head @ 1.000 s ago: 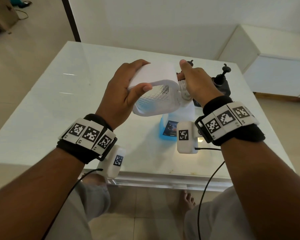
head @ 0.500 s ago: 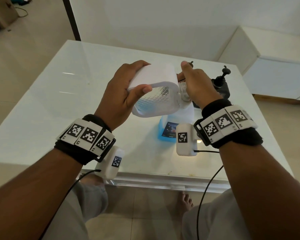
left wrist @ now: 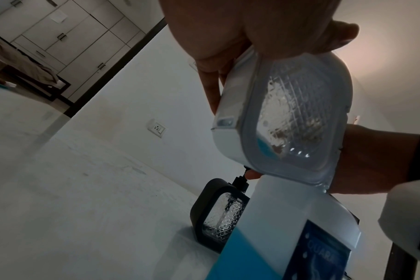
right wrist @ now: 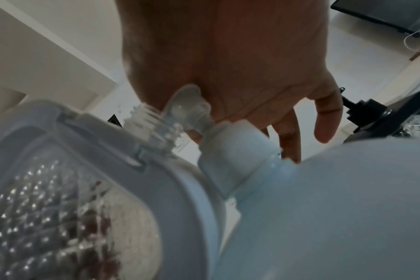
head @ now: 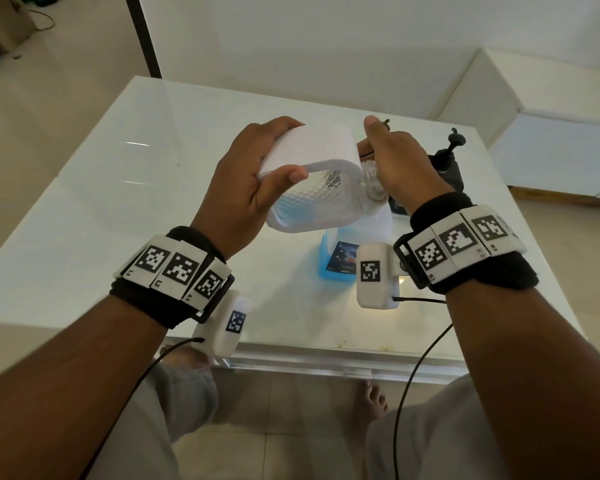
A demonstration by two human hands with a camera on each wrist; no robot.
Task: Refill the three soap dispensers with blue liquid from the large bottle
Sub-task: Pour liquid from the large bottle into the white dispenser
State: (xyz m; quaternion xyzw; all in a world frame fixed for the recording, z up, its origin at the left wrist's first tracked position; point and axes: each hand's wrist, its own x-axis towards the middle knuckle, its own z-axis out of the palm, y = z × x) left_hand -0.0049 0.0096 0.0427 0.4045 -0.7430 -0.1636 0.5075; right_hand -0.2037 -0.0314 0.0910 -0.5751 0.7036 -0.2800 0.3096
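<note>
The white soap dispenser is held tilted in the air over the table, its threaded neck pointing to 3 o'clock, a little blue liquid pooled inside. The left hand grips its body; the right hand pinches its pump top. Below stands the large bottle, with a black dispenser at 2 o'clock.

Right hand over white dispenser's clear threaded neck, large bottle beside, blurred
</note>
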